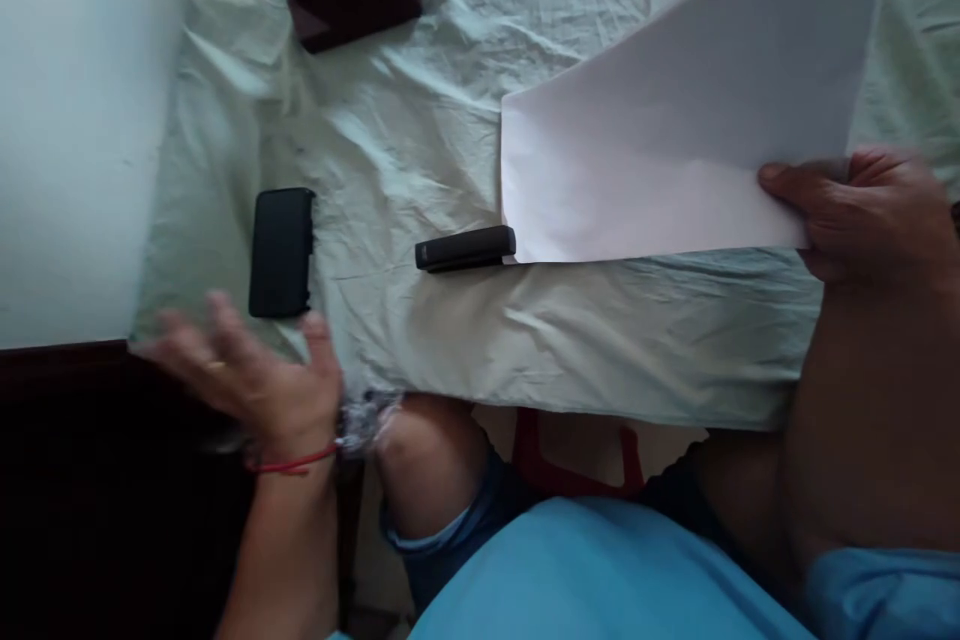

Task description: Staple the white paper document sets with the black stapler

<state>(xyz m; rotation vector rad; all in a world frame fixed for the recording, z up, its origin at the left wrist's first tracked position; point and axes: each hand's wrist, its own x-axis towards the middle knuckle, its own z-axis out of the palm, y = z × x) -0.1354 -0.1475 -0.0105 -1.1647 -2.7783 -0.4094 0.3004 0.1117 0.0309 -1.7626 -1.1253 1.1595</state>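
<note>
Right hand (874,210): fingers closed on white paper (660,140), thumb on top | black stapler (465,249): laid on tabletop (420,340), at paper's corner | left hand (274,390): fingers spread, nothing held, near phone (280,253)

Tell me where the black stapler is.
In the head view, the black stapler lies just left of centre on the pale green cloth, its right end at the lower-left corner of the white paper.

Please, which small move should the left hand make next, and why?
Probably the left hand should reach for the black stapler: that hand looks empty, while the right hand holds the paper, whose near left corner lies at the stapler's end.
</note>
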